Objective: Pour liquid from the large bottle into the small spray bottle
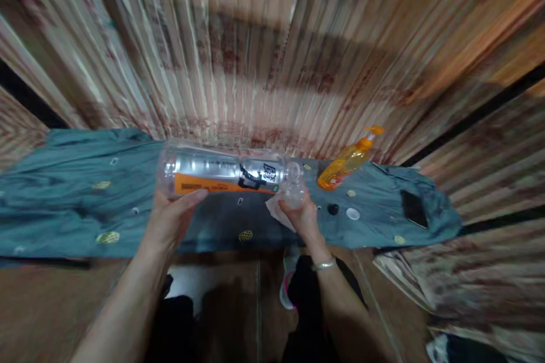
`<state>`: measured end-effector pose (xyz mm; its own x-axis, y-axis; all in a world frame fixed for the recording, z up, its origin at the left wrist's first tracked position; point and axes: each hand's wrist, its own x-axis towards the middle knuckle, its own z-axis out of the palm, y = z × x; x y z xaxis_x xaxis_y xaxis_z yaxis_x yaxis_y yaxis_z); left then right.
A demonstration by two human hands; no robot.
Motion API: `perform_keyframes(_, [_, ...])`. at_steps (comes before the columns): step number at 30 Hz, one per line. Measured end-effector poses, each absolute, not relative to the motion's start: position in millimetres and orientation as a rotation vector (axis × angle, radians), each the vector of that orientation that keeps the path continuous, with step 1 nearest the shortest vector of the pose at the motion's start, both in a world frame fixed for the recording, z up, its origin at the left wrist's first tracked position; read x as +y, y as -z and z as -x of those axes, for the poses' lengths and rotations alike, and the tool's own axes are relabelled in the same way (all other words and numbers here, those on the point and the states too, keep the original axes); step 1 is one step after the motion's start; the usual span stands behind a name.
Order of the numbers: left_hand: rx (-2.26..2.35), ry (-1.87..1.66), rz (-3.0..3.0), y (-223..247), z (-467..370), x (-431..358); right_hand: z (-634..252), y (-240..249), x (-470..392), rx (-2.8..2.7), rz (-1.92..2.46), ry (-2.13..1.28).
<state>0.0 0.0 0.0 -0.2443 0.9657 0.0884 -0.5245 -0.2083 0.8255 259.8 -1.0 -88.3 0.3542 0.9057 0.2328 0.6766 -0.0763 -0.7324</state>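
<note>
A large clear plastic bottle (213,173) with a silver and orange label lies sideways in the air over the cloth-covered surface. My left hand (174,212) is wrapped round its base end, the thumb along the near side. At the neck end, my right hand (300,212) has its fingers closed round a small clear plastic piece (293,190); whether that piece is joined to the large bottle is hard to tell. A white tissue or paper (279,214) shows beside the right fingers.
The teal cloth (85,210) covers a long narrow surface. Right of my hands are an orange pump bottle (343,167), a black cap (332,209), a white disc (352,214) and a dark phone (414,209). A striped curtain (255,68) hangs behind.
</note>
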Motion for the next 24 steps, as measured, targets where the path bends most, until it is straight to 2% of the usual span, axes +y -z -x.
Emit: perform_keyframes(24, [0.835, -1.689, -0.79, -0.6, -1.4, -0.9, -262.9, 92.0, -1.0, -1.36, 1.813, -0.392])
